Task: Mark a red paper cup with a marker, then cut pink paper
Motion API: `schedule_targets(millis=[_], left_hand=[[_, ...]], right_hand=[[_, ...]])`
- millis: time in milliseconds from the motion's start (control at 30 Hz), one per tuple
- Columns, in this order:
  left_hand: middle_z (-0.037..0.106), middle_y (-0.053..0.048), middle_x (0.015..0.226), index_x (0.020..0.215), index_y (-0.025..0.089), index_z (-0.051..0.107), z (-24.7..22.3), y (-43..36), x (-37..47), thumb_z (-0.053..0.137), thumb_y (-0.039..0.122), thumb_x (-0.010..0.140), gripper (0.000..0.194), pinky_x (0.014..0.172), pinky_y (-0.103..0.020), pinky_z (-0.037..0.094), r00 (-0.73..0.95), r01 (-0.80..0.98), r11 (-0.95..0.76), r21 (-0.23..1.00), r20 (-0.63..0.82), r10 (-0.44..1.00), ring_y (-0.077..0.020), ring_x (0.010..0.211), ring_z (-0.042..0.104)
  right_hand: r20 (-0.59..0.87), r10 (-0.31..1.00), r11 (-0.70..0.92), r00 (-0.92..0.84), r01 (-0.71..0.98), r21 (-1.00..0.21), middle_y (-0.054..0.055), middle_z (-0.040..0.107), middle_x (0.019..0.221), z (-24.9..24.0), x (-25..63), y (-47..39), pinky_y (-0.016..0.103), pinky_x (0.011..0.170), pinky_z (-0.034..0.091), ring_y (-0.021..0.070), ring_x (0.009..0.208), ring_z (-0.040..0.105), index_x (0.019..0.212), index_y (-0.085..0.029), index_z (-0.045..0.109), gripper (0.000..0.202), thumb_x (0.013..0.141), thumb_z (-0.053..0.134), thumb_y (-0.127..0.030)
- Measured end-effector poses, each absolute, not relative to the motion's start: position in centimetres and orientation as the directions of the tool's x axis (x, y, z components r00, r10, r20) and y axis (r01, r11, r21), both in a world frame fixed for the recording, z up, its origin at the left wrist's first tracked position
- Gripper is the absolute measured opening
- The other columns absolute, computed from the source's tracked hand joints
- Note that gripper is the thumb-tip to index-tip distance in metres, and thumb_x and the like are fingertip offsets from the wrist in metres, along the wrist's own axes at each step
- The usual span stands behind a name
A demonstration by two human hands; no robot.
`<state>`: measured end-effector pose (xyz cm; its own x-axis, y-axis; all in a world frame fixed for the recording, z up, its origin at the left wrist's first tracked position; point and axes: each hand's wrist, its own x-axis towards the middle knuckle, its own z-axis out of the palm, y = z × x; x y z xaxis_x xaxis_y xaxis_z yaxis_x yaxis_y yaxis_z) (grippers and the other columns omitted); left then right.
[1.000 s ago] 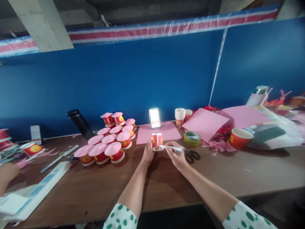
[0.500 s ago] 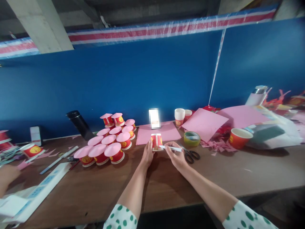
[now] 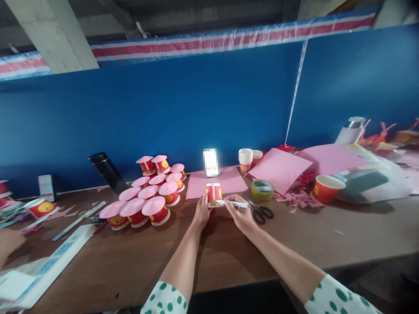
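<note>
My left hand [image 3: 202, 212] is closed on the left side of a small red paper cup [image 3: 214, 194] with yellow patches and a pale strip down its middle. A white pen [image 3: 237, 203] sits in the pinch of my right hand [image 3: 241, 215], its left end at the lower right of the cup. Black-handled scissors [image 3: 260, 213] lie just right of my right hand. Behind the cup a sheet of pink paper [image 3: 196, 185] is spread on the table, with a lit, blurred-out phone screen [image 3: 211, 162] standing at its back.
Several red cups with pink paper tops [image 3: 156, 208] stand to the left, near a black bottle [image 3: 106, 170]. On the right are a tape roll [image 3: 262, 190], pink paper [image 3: 281, 170], scraps and a red cup [image 3: 328, 189]. Another person's hand [image 3: 9, 244] shows at the far left.
The view has shifted very slightly. Both my hands keep their hold on the cup and the pen. The other person's hand at the far left has moved a little.
</note>
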<state>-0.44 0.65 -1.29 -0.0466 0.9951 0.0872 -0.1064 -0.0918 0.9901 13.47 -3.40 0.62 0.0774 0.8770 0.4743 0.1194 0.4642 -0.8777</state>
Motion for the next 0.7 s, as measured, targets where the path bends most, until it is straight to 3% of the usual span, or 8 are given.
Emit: schedule_targets(millis=[100, 400, 700], left_hand=[[0.063, -0.012, 0.098, 0.098, 0.018, 0.054, -1.55, 0.75, -0.60, 0.033, 0.058, 0.082, 0.048, 0.079, -0.033, 0.049, 0.038, -0.253, -0.116, 0.960, 0.130, 0.991, -0.0205, 0.086, 0.061], [0.064, -0.014, 0.093, 0.093, 0.016, 0.057, -2.17, 1.37, -0.86, 0.045, 0.057, 0.077, 0.045, 0.069, -0.035, 0.052, 0.055, -0.412, -0.059, 0.909, 0.090, 0.994, -0.0231, 0.079, 0.062], [0.064, -0.013, 0.091, 0.090, 0.016, 0.058, -1.82, 1.19, -0.81, 0.047, 0.055, 0.077, 0.042, 0.067, -0.036, 0.050, 0.071, -0.456, -0.059, 0.888, 0.103, 0.992, -0.0235, 0.077, 0.062]], right_hand=[[0.474, 0.877, 0.466, 0.075, 0.101, -0.879, -0.001, 0.051, 0.061, 0.63, 13.40, -3.39, 0.021, 0.048, 0.033, 0.0095, 0.052, 0.040, 0.074, -0.016, 0.059, 0.022, 0.079, 0.052, -0.036], [0.462, 0.883, 0.459, 0.079, 0.054, -0.887, -0.002, 0.051, 0.059, 0.15, 13.48, -3.14, 0.020, 0.047, 0.031, 0.0086, 0.051, 0.039, 0.074, -0.015, 0.059, 0.020, 0.079, 0.054, -0.034], [0.462, 0.886, 0.459, 0.038, 0.066, -0.886, -0.002, 0.048, 0.056, 0.30, 13.47, -3.18, 0.020, 0.047, 0.029, 0.0084, 0.050, 0.037, 0.068, -0.015, 0.058, 0.018, 0.077, 0.055, -0.030]])
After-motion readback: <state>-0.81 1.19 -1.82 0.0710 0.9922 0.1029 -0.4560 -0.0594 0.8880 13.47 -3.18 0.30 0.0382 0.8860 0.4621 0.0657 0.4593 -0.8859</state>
